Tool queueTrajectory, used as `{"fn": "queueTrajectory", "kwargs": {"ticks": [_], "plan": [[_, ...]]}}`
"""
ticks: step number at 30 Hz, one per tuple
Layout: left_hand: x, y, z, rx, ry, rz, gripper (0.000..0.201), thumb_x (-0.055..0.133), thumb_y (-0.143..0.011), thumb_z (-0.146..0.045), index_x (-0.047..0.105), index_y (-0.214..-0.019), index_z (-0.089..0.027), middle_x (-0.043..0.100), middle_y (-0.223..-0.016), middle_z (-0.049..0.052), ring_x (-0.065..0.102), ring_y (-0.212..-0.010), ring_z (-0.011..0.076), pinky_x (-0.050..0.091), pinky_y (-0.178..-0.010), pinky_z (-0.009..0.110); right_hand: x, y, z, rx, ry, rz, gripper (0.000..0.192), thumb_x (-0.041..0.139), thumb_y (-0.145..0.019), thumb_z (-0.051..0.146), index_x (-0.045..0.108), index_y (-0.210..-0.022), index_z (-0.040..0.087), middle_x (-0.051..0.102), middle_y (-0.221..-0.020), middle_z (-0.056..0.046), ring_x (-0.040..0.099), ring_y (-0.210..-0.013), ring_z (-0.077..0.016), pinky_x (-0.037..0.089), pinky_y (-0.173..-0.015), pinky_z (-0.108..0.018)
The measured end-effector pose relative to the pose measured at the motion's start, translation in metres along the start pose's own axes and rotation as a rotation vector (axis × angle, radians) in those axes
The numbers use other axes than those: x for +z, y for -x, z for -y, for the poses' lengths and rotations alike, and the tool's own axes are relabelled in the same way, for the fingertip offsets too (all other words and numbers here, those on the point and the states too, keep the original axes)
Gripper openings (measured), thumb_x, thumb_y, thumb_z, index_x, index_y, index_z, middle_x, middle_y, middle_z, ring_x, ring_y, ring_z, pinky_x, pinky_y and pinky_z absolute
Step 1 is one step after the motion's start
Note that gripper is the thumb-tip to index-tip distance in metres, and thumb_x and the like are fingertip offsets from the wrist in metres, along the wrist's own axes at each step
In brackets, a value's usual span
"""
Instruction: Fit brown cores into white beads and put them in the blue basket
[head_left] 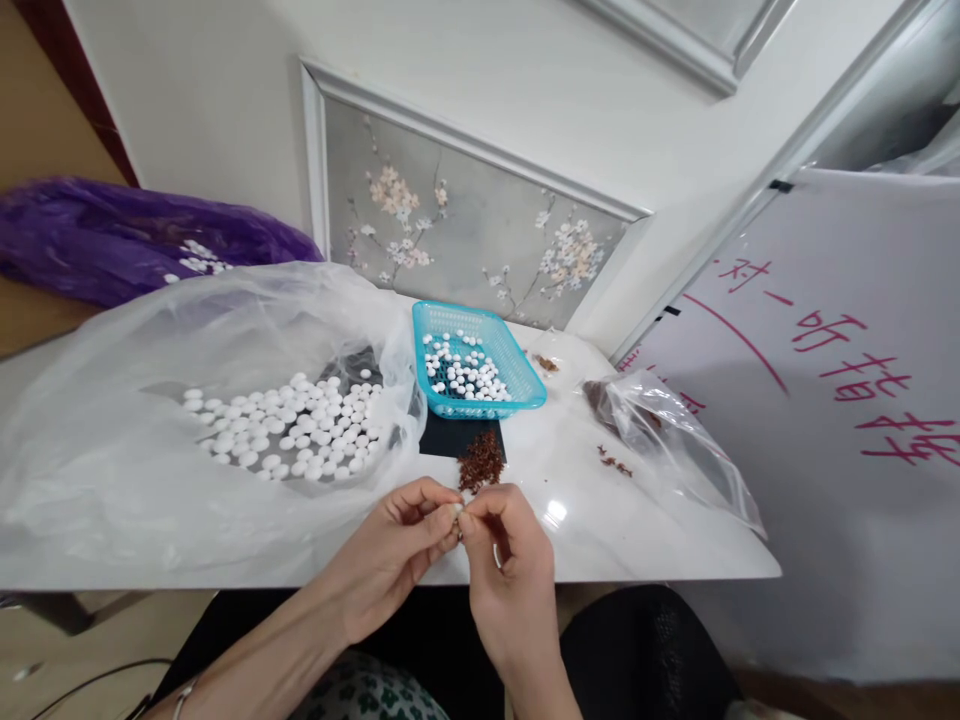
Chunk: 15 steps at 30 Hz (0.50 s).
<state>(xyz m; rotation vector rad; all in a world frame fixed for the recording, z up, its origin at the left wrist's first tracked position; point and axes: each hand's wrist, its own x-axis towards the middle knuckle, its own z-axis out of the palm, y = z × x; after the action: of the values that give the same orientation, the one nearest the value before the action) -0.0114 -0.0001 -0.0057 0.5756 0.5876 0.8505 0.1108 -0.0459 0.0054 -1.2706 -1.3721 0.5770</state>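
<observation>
White seed (455, 513) pinched by left hand (390, 555) and right hand (502, 570); blue basket (525, 375) holds more

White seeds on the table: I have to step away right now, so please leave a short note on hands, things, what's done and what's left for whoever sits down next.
Left hand and right hand meet at the near table edge, fingertips pinching one small white seed between them.
The clear bag on the left holds a big spread of white seeds.
The blue basket behind holds a smaller batch of the same.
A pile of reddish-brown bits lies just beyond the hands, more by the small bag on the right.
Done, apparently: the basket's batch. Left: the seeds in the bag.
</observation>
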Motion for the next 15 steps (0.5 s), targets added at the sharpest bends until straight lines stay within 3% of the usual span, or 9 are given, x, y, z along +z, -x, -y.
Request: {"fn": "queueTrajectory", "kwargs": {"ticks": [3, 8, 15], "plan": [[0.0, 0.0, 0.0, 0.013, 0.008, 0.004, 0.009, 0.074, -0.072, -0.018, 0.068, -0.077, -0.014, 0.064, -0.075, 0.0, 0.059, -0.069, 0.0062, 0.049, -0.071, 0.015, -0.005, -0.004, -0.001, 0.1, -0.112, 0.054, 0.004, 0.051, -0.089, 0.022, 0.054, -0.087, 0.02, 0.051, -0.076, 0.001, 0.052, -0.07, -0.0132, 0.046, -0.064, -0.023], [0.005, 0.0, -0.004, 0.024, 0.014, 0.082, 0.014, 0.071, -0.077, -0.02, 0.064, -0.088, -0.015, 0.063, -0.074, 0.0, 0.059, -0.067, 0.0071, 0.051, -0.072, 0.019, -0.021, -0.009, 0.003, 0.091, -0.174, 0.271, 0.024, 0.047, -0.093, 0.024, 0.06, -0.114, 0.023, 0.056, -0.088, -0.002, 0.055, -0.078, -0.0137, 0.047, -0.071, -0.024], [0.004, 0.002, -0.004, 0.002, -0.043, 0.098, 0.03, 0.071, -0.076, -0.018, 0.054, -0.1, -0.02, 0.064, -0.08, -0.001, 0.06, -0.07, 0.0075, 0.048, -0.071, 0.02, -0.028, -0.01, 0.012, 0.046, -0.047, 0.346, 0.028, 0.046, -0.093, 0.021, 0.065, -0.114, 0.024, 0.057, -0.084, -0.003, 0.056, -0.076, -0.0147, 0.046, -0.071, -0.025]]}}
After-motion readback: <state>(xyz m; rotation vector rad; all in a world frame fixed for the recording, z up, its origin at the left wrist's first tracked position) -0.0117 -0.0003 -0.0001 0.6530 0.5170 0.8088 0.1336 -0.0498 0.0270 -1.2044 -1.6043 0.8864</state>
